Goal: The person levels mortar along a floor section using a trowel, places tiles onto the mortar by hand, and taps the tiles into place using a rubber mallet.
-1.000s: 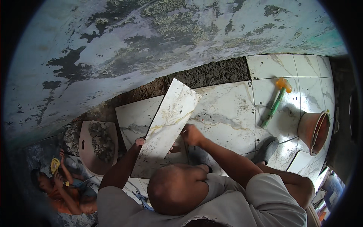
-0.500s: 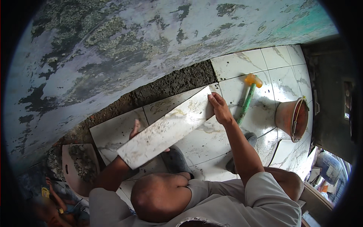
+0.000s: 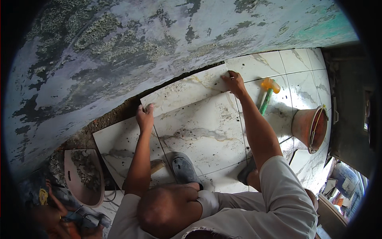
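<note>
A narrow white marble-patterned tile (image 3: 186,88) lies along the foot of the peeling wall (image 3: 127,47), over the dark strip of mortar seen earlier, with a dark gap still showing along its wall side. My left hand (image 3: 145,116) grips its left end with fingers curled at the edge. My right hand (image 3: 234,83) grips its right end, thumb and fingers at the edge. Large marbled floor tiles (image 3: 199,135) lie just below it. A wooden-handled tool (image 3: 156,165) is partly visible beside my left forearm, and a green-handled mallet with an orange head (image 3: 270,86) lies right of my right hand.
An orange bucket (image 3: 304,131) stands at the right. A pale tub of grey rubble (image 3: 77,183) sits at the lower left. Beyond it, another person (image 3: 59,223) has a hand near a yellow object (image 3: 43,196). My grey shoe (image 3: 182,167) rests on the tiles.
The narrow tile has moved from slanting across the floor tiles to lying along the wall over the mortar strip. Both my hands have moved forward with it, one at each end.
</note>
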The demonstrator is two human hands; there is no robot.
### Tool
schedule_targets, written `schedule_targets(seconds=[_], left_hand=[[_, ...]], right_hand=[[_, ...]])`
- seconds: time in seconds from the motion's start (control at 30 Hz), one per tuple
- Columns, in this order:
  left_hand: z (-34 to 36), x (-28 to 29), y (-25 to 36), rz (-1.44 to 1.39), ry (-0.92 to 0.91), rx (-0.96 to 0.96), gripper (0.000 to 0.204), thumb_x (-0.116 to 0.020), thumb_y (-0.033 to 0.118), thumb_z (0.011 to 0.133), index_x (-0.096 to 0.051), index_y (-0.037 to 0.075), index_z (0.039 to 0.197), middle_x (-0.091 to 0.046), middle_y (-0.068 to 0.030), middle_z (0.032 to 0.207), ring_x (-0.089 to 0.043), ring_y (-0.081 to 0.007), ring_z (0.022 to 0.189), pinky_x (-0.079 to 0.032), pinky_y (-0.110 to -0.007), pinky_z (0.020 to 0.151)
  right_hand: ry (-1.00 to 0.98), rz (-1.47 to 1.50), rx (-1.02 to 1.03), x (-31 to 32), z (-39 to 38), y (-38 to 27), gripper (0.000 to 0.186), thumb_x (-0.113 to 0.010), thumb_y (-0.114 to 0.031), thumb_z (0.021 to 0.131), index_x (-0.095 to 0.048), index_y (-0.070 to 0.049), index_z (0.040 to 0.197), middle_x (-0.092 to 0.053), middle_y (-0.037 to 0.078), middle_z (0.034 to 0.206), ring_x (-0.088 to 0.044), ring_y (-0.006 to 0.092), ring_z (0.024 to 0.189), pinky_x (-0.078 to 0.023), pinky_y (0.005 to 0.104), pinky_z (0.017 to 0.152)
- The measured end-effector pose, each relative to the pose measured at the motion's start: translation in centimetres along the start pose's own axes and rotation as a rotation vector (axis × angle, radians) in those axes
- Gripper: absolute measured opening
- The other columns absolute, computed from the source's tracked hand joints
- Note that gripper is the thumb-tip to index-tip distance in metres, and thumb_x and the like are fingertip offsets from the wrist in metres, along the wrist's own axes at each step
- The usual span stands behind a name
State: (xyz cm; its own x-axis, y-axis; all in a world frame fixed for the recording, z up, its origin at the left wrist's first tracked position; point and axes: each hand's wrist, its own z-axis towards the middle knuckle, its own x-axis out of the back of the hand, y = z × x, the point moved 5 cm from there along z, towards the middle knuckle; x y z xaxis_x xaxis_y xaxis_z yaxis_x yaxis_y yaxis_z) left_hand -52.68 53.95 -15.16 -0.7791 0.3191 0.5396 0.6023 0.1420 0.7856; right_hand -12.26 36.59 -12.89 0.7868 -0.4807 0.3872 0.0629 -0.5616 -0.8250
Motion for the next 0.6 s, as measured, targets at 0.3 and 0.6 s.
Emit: schedule_targets(seconds=[0.3,0.6], left_hand=[[3.6,-1.4,-0.6,0.308,0.137,-0.110,0.048,-0.077,0.026,0.078,-0.064,-0.006,0.111,-0.070,-0.0193,0.098,-0.068,-0.0258,0.088,-0.051,-0.034,0.079],[1.4,-2.5,1.6,0.204,0.246,-0.070,0.058,-0.080,0.026,0.076,-0.060,-0.003,0.122,-0.070,-0.0192,0.098,-0.068,-0.0239,0.088,-0.051,-0.033,0.080]], right_hand=[[0.140,-0.198,0.169,0.5,2.7,0.8,0.044,-0.074,-0.026,0.078,-0.065,0.004,0.109,-0.065,0.016,0.098,-0.063,0.0207,0.087,-0.049,0.0324,0.078],[0.182,-0.402,0.223,0.3,0.4,0.0,0.066,-0.081,-0.029,0.067,-0.059,-0.005,0.124,-0.056,0.021,0.116,-0.053,0.0356,0.109,-0.044,0.0414,0.097]])
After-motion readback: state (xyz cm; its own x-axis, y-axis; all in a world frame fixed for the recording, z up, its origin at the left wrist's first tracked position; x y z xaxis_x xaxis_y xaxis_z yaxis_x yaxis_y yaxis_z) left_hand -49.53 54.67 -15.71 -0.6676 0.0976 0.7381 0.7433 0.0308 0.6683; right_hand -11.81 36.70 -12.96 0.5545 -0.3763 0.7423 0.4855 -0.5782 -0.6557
